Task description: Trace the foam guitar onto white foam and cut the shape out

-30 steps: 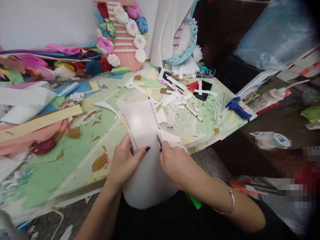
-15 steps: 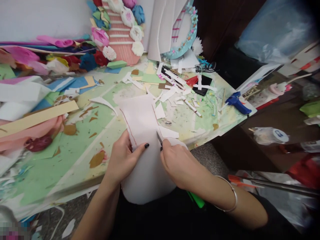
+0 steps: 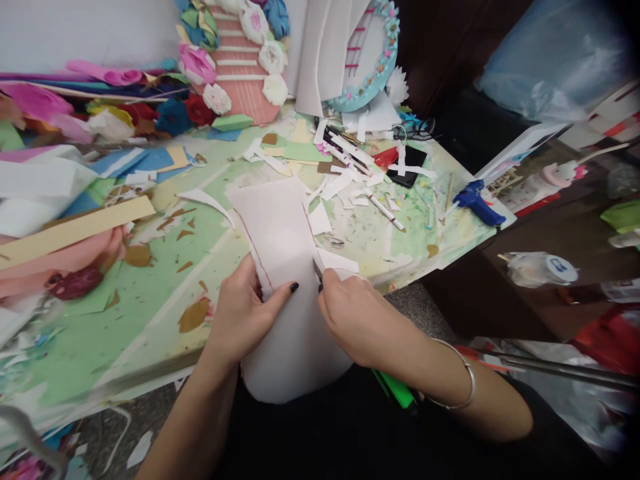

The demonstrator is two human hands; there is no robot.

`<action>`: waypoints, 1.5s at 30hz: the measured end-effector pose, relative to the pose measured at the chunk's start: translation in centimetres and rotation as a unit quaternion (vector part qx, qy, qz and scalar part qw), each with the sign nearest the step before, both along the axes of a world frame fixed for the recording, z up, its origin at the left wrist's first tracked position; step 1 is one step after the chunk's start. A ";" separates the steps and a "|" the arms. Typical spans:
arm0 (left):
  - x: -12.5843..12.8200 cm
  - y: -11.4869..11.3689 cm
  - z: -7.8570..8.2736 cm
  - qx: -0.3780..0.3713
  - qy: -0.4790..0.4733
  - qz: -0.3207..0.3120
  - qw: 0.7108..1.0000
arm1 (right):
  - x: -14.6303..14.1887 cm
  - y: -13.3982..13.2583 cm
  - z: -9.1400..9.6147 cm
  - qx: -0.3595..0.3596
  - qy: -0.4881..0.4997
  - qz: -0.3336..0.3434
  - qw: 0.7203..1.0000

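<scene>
A white foam sheet [image 3: 280, 233] with a red drawn outline hangs over the table's near edge onto my lap. My left hand [image 3: 243, 313] pinches its left side, thumb lying on top. My right hand [image 3: 350, 313] is closed on a small blade [image 3: 317, 269], perhaps scissors, that meets the sheet's right edge along the red line. A cut strip of white foam [image 3: 337, 261] curls away to the right of the blade. A silver bangle [image 3: 457, 380] sits on my right wrist.
The green table [image 3: 150, 293] is strewn with white and brown paper scraps. Paper flowers [image 3: 200, 67] and coloured sheets are piled at the back left. A blue glue gun [image 3: 477, 203], pens, a black phone [image 3: 407, 167] and a round blue frame [image 3: 367, 60] lie to the right.
The view has drifted slightly, so the sheet and both hands sit a little higher in frame. Both hands keep the same hold on the sheet and blade.
</scene>
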State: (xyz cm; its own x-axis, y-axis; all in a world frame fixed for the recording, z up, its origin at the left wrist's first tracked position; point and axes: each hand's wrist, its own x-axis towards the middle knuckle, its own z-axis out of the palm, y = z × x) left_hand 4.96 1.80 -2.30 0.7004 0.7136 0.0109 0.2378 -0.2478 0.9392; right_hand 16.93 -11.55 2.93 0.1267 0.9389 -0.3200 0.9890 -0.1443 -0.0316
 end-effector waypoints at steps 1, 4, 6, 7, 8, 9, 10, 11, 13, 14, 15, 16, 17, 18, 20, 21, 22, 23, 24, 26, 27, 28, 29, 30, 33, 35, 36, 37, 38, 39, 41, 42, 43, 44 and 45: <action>0.0 0.0 0.0 0.007 0.005 0.002 1.000 | 0.0 0.1 0.0 0.000 0.000 0.006 1.000; 0.0 0.0 0.1 0.028 0.017 0.002 0.999 | 0.3 0.2 0.1 0.010 0.001 0.028 1.000; 0.1 -0.1 0.2 0.037 0.025 0.004 0.999 | 0.4 0.2 0.0 0.019 0.005 0.028 0.999; 0.1 -0.1 0.3 0.043 0.029 0.006 0.999 | 0.4 0.3 0.0 0.025 0.007 0.026 0.999; 0.1 -0.1 0.3 0.049 0.035 0.010 0.998 | 0.4 0.3 -0.1 0.031 0.008 0.024 0.999; 0.1 -0.2 0.3 0.056 0.041 0.014 0.997 | 0.4 0.4 -0.1 0.033 0.008 0.022 0.999; 0.1 -0.2 0.3 0.063 0.045 0.017 0.997 | 0.4 0.5 -0.1 0.030 0.008 0.019 0.999; 0.2 -0.2 0.4 0.067 0.046 0.019 0.996 | 0.5 0.6 -0.1 0.026 0.008 0.016 1.000; 0.2 -0.2 0.4 0.070 0.047 0.021 0.996 | 0.5 0.6 0.0 0.017 0.009 0.023 1.000; 0.3 -0.2 0.5 0.071 0.051 0.024 0.996 | 0.5 0.6 0.1 0.015 0.009 0.031 0.999; 0.3 -0.2 0.5 0.072 0.058 0.027 0.995 | 0.6 0.5 0.2 0.016 0.008 0.039 0.999; 0.3 -0.2 0.5 0.073 0.067 0.030 0.995 | 0.6 0.4 0.3 0.017 0.008 0.046 0.999; 0.3 -0.2 0.5 0.074 0.073 0.032 0.994 | 0.6 0.2 0.3 0.017 0.006 0.048 0.999; 0.3 -0.2 0.5 0.073 0.077 0.031 0.994 | 0.6 -0.1 0.3 0.022 0.005 0.045 0.999; 0.4 -0.1 0.4 0.070 0.074 0.029 0.994 | 0.5 -0.7 0.2 0.037 0.002 0.041 0.998; 0.4 -0.1 0.3 0.067 0.072 0.029 0.995 | 0.5 -1.0 0.1 0.044 -0.001 0.039 0.998; 0.5 0.0 0.2 0.064 0.072 0.028 0.995 | 0.4 -1.4 -0.1 0.049 -0.003 0.040 0.998; 0.6 0.1 0.1 0.060 0.071 0.026 0.995 | 0.4 -1.7 -0.2 0.053 -0.004 0.040 0.998; 0.6 0.2 0.1 0.054 0.070 0.021 0.996 | 0.3 -2.1 -0.4 0.057 -0.004 0.039 0.998; 0.8 0.2 0.3 0.042 0.063 0.005 0.997 | 0.4 -2.8 -0.5 0.070 -0.004 0.032 0.997; 0.9 0.2 0.4 0.037 0.059 -0.004 0.998 | 0.4 -3.2 -0.5 0.077 -0.006 0.028 0.997; 1.0 0.1 0.6 0.034 0.055 -0.012 0.998 | 0.4 -3.6 -0.4 0.081 -0.010 0.029 0.996; 1.2 0.0 0.8 0.033 0.052 -0.018 0.998 | 0.5 -3.9 -0.3 0.082 -0.017 0.032 0.996; 1.3 -0.1 1.0 0.031 0.049 -0.026 0.998 | 0.5 -4.2 -0.2 0.080 -0.026 0.038 0.996; 1.7 -0.5 1.3 0.034 0.039 -0.030 0.998 | 0.4 -5.1 0.2 0.063 -0.055 0.051 0.995; 1.8 -0.6 1.3 0.037 0.035 -0.029 0.998 | 0.2 -5.6 0.3 0.056 -0.059 0.051 0.995; 1.9 -0.6 1.4 0.040 0.036 -0.029 0.998 | 0.0 -5.8 0.3 0.056 -0.059 0.052 0.995; 1.9 -0.6 1.4 0.044 0.038 -0.030 0.998 | 0.0 -5.9 0.2 0.059 -0.060 0.053 0.995; 2.0 -0.7 1.4 0.050 0.046 -0.031 0.997 | -0.1 -6.1 0.2 0.065 -0.064 0.053 0.994; 2.0 -0.7 1.5 0.058 0.057 -0.029 0.996 | -0.2 -6.2 0.1 0.072 -0.070 0.054 0.993; 2.2 -0.8 1.9 0.077 0.084 -0.023 0.993 | -0.3 -6.3 0.0 0.094 -0.088 0.061 0.990; 2.2 -0.9 2.1 0.085 0.096 -0.020 0.992 | -0.4 -6.3 0.0 0.105 -0.098 0.065 0.987; 2.3 -1.0 2.3 0.091 0.104 -0.020 0.990 | -0.4 -6.4 -0.1 0.116 -0.106 0.070 0.985; 2.4 -1.2 2.5 0.097 0.109 -0.021 0.989 | -0.4 -6.4 -0.1 0.124 -0.112 0.073 0.983; 2.5 -1.3 2.7 0.103 0.113 -0.021 0.988 | -0.5 -6.5 -0.1 0.129 -0.115 0.073 0.982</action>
